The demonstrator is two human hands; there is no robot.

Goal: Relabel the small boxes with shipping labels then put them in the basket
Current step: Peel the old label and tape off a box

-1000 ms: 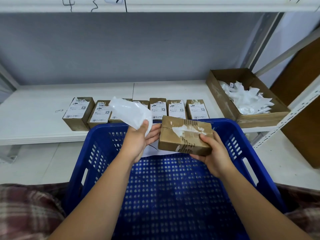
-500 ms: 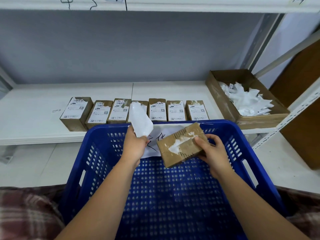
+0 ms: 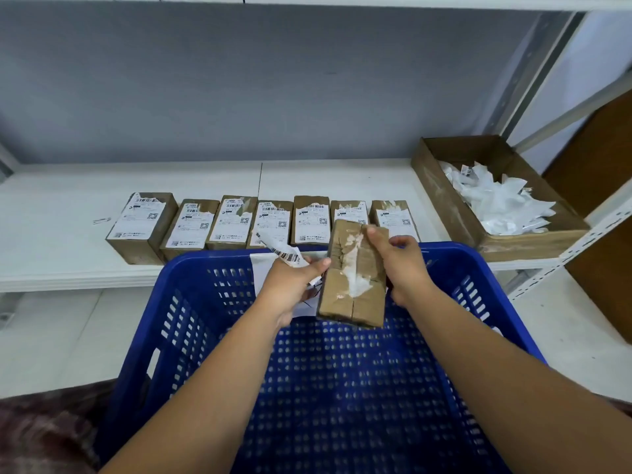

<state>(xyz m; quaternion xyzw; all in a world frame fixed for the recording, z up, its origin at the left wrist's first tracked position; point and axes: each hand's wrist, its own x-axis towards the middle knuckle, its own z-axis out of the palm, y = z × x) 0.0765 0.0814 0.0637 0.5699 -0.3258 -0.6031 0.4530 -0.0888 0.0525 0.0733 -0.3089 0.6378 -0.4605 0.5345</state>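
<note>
Grey wall backs a white shelf (image 3: 342,179), whose rear half lies bare behind a row of labelled boxes (image 3: 232,220), seven set side by side close to its front edge. At the shelf's right end a cardboard tray (image 3: 441,196) holds white label scraps (image 3: 502,203); a strip of bare shelf separates it from the row's last box. A blue basket (image 3: 205,265) stands in front of the shelf, its far rim crossing the front edge in view and its perforated floor open beneath the arms. Above the basket's far side the right hand (image 3: 400,265) grips the small box (image 3: 355,285) by its right edge, fingers curled over the top corner. Torn white residue streaks the box's upper face. The left hand (image 3: 290,285) is just beside the box's left edge, its fingers closed round a crumpled peeled label (image 3: 284,253). Whether its thumb touches the box cannot be told.
</note>
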